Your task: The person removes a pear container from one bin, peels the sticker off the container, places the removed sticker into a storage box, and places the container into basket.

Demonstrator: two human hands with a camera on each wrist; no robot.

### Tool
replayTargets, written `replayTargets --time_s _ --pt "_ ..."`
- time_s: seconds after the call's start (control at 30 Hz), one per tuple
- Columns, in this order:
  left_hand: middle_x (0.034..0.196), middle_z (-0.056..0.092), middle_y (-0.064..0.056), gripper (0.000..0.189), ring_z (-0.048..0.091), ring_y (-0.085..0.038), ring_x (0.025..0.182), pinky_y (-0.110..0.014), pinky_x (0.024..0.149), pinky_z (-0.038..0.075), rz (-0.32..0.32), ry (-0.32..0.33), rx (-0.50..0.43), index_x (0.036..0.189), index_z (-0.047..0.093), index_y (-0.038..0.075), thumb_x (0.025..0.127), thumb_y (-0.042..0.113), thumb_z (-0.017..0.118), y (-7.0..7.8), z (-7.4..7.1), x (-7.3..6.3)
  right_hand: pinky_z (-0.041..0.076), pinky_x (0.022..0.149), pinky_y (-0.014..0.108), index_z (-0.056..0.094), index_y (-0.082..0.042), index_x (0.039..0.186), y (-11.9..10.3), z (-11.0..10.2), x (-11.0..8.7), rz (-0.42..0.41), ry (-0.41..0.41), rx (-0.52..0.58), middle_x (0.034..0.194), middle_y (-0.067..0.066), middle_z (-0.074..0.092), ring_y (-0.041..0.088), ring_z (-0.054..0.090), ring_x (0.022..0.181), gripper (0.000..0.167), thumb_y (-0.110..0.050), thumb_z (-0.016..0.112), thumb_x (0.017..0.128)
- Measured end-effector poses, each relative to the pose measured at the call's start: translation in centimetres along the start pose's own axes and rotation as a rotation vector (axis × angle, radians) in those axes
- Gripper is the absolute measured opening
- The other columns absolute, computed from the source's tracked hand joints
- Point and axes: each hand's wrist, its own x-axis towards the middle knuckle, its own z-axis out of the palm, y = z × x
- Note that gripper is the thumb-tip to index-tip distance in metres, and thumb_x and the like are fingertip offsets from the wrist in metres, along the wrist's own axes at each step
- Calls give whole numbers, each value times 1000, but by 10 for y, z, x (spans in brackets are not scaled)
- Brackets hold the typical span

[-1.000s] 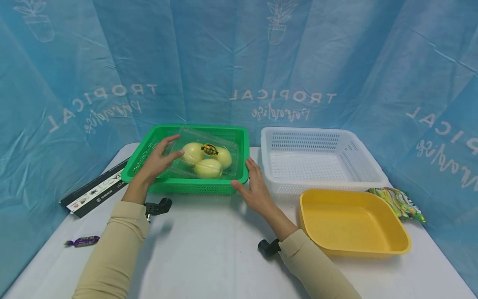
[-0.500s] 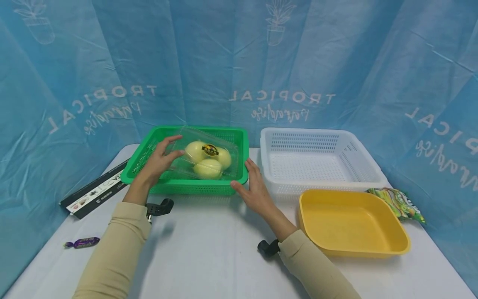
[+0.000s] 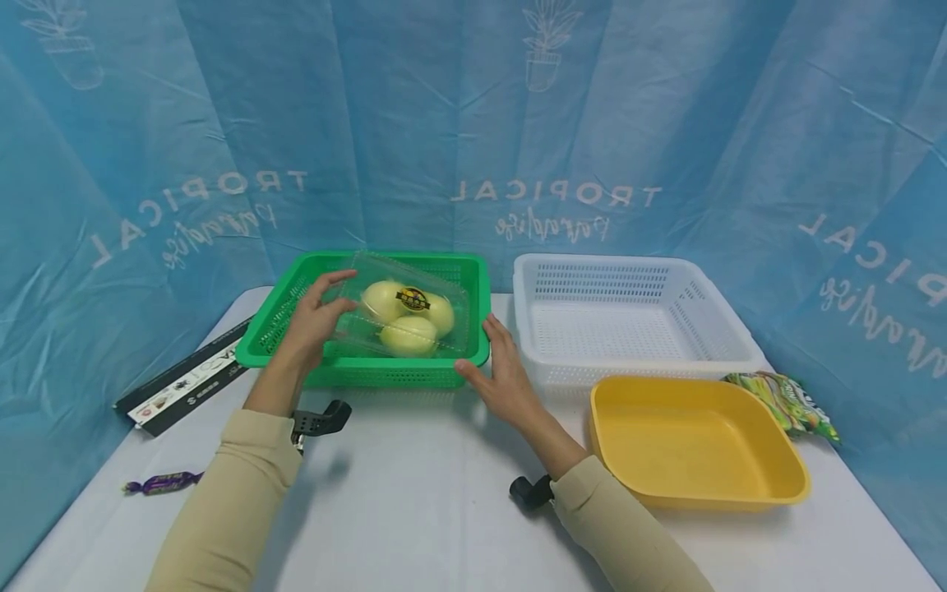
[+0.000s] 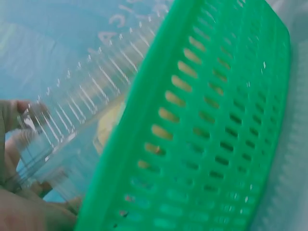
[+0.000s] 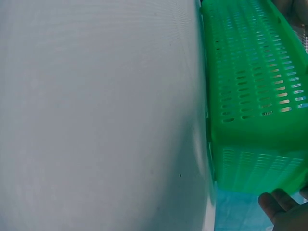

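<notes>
A clear plastic clamshell box point(image 3: 460, 325) with several pale yellow-green round fruits point(image 3: 409, 335) and a black-and-yellow label lies tilted in the green basket point(image 3: 392, 375). My left hand point(image 3: 307, 325) reaches over the basket's left part and grips the left end of the box. In the left wrist view its fingers lie at the ridged end of the box point(image 4: 86, 96), partly seen through the plastic. My right hand point(image 3: 506, 378) is at the basket's front right corner, thumb at the front and fairly straight fingers along the right side.
To the right stands a white basket point(image 3: 636, 366), with a yellow tub point(image 3: 695, 444) in front and a green snack packet point(image 3: 787, 403) beside them. A long black-and-white box point(image 3: 185, 378) and a purple-wrapped candy point(image 3: 163, 483) lie on the left. A blue curtain hangs behind.
The view shifts slightly. My left wrist has turned a little, its hand still at the end of the clear box. The right hand stays at the basket corner.
</notes>
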Motion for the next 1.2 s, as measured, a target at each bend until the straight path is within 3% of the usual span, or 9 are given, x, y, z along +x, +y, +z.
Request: replayTargets --time_s 0.37,0.43,0.53,0.63,0.73,0.83,0.93,1.03,1.2 --pt "159 8 -4 49 15 -39 144 -60 92 43 -6 133 -170 143 37 32 97 18 45 21 -9 -14 26 114 53 18 -8 151 0 -1 1 -3 -7 0 159 6 13 28 19 146 84 -56 50 91" --pt "159 8 -3 48 13 -37 144 -49 86 46 -11 168 -176 142 38 34 97 19 46 25 -12 -17 26 114 54 18 -8 151 0 -1 0 -6 -5 1 159 6 13 28 19 146 84 -57 50 91" --pt "158 11 -1 48 55 -19 102 -29 61 42 -22 231 -201 140 41 35 97 17 47 32 -16 -23 26 113 55 18 -7 151 0 -1 0 -11 -2 3 159 8 13 29 19 146 85 -58 49 90" --pt "157 14 0 47 28 -9 47 -24 43 23 -34 291 -253 138 45 34 96 14 50 38 -18 -31 26 113 55 19 -6 150 0 -1 0 -12 -4 8 159 9 14 30 19 146 85 -58 49 90" --pt "158 13 1 48 14 -10 41 -23 39 19 -38 314 -338 138 45 31 95 11 50 45 -21 -41 25 114 54 19 -5 150 0 -2 0 -7 -9 9 159 8 14 29 19 146 85 -58 50 90" --pt "158 11 5 48 26 -9 46 -22 44 24 -54 321 -413 138 45 32 95 11 51 51 -25 -50 25 114 54 18 -5 150 0 -1 1 -6 -11 2 159 8 13 29 18 146 85 -58 49 90" --pt "158 7 9 49 52 -13 106 -31 76 51 -65 308 -518 138 44 33 95 11 52 57 -28 -60 25 114 54 18 -5 150 0 -1 1 -11 -8 -2 159 8 13 29 18 146 85 -58 49 90" --pt "158 7 11 51 6 -24 146 -62 106 32 -68 301 -603 139 43 33 95 11 52 59 -31 -69 25 114 54 19 -6 150 0 -2 1 -13 -8 1 159 7 13 29 18 146 86 -59 48 90" --pt "156 11 9 50 6 -21 147 -65 113 12 -67 337 -599 139 43 35 95 13 52 59 -33 -82 24 115 54 18 -7 151 0 -1 1 -10 -8 4 159 6 13 29 18 146 86 -60 48 90"
